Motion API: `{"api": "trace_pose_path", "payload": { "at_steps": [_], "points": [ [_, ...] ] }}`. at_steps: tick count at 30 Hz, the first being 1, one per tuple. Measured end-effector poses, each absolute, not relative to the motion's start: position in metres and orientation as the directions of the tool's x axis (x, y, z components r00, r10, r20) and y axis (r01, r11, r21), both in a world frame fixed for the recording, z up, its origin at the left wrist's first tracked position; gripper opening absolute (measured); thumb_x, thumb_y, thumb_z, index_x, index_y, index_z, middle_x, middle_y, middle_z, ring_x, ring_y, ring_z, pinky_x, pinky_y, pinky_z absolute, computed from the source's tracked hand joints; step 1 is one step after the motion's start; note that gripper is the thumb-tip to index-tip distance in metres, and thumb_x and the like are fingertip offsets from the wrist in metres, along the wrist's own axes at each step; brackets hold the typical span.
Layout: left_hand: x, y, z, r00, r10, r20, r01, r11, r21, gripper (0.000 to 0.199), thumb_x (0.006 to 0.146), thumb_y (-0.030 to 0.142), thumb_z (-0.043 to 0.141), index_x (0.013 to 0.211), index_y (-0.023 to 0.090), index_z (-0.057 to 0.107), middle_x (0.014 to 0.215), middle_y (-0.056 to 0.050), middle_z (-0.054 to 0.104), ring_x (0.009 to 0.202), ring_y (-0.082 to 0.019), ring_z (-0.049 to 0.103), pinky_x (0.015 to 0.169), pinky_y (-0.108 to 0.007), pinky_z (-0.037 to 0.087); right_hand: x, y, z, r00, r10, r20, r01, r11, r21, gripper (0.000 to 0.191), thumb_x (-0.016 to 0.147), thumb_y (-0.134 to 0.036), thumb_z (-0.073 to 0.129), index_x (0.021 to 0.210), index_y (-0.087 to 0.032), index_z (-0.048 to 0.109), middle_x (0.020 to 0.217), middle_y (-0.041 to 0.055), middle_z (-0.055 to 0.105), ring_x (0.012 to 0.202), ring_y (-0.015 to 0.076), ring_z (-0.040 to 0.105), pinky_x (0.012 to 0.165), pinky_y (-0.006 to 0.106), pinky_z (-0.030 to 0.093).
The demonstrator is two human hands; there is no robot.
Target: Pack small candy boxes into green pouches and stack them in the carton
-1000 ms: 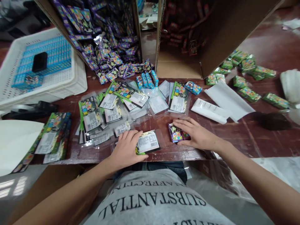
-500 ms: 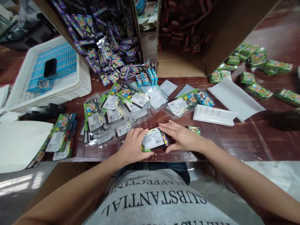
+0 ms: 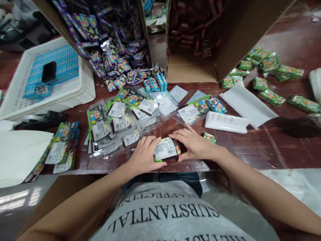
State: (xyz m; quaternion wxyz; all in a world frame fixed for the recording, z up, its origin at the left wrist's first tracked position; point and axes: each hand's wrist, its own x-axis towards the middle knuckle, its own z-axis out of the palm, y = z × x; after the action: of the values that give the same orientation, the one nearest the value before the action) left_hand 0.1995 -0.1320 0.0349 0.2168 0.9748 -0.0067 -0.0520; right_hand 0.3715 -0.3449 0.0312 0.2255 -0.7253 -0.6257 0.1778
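A printed card with a white barcode label lies at the table's near edge, label side up. My left hand closes around its left end, thumb along the near side. At the other end, my right hand wraps small colourful boxes that stick out from beneath the card; my palm and fingers hide part of them. A small green box rests just beyond my right wrist. To the left lie overlapping clear sleeves with printed cards.
Cartons of purple packets and red packets stand at the back. A white basket holds blue boxes at left. Green boxes are scattered right, near white paper sheets. A black tape dispenser sits left.
Both hands stay around the card and boxes, with only slight finger shifts. The boxes' red side now shows more at the right end. The camera view has shifted slightly.
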Motion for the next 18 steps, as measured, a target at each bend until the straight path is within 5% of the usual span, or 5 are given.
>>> {"api": "trace_pose_path", "payload": {
  "at_steps": [4,9,12,18],
  "points": [
    [0.198,-0.13,0.035,0.994,-0.029,-0.105,0.019,-0.904,0.427,0.092,0.069,0.053,0.081,0.146,0.019,0.043,0.133,-0.012,0.053,0.119,-0.033,0.048,0.107,-0.05,0.041,0.378,-0.377,0.039,0.224,0.974,0.027,0.856,-0.183,-0.484,0.117,0.076,-0.073,0.07,0.163,-0.022,0.012,0.157,0.0191,0.041,0.144,0.0374,0.04,0.122,0.068,0.01],
    [0.199,-0.129,0.033,0.996,-0.035,-0.079,0.003,-0.901,0.434,0.088,0.071,0.051,0.079,0.146,0.021,0.044,0.132,-0.012,0.053,0.119,-0.034,0.048,0.107,-0.052,0.041,0.382,-0.437,0.047,0.512,0.858,-0.04,0.815,-0.5,-0.292,0.098,0.082,-0.066,0.068,0.158,-0.02,0.028,0.148,0.02,0.052,0.137,0.0425,0.047,0.117,0.071,0.021],
    [0.202,-0.131,0.033,0.996,-0.046,-0.077,-0.009,-0.906,0.422,0.087,0.072,0.052,0.078,0.145,0.02,0.044,0.131,-0.012,0.053,0.118,-0.034,0.048,0.106,-0.051,0.041,0.373,-0.438,0.042,0.494,0.869,-0.04,0.79,-0.467,-0.397,0.08,0.086,-0.049,0.07,0.152,-0.019,0.036,0.141,0.0191,0.057,0.132,0.0374,0.053,0.117,0.066,0.029],
    [0.204,-0.138,0.034,0.987,-0.14,-0.084,-0.089,-0.892,0.444,0.092,0.068,0.052,0.081,0.145,0.017,0.045,0.134,-0.013,0.053,0.121,-0.034,0.049,0.109,-0.051,0.04,0.368,-0.389,0.034,0.214,0.977,0.002,0.757,-0.165,-0.632,0.074,0.086,-0.034,0.072,0.151,-0.02,0.04,0.152,0.0172,0.05,0.143,0.0305,0.044,0.123,0.063,0.02]
  ]
}}
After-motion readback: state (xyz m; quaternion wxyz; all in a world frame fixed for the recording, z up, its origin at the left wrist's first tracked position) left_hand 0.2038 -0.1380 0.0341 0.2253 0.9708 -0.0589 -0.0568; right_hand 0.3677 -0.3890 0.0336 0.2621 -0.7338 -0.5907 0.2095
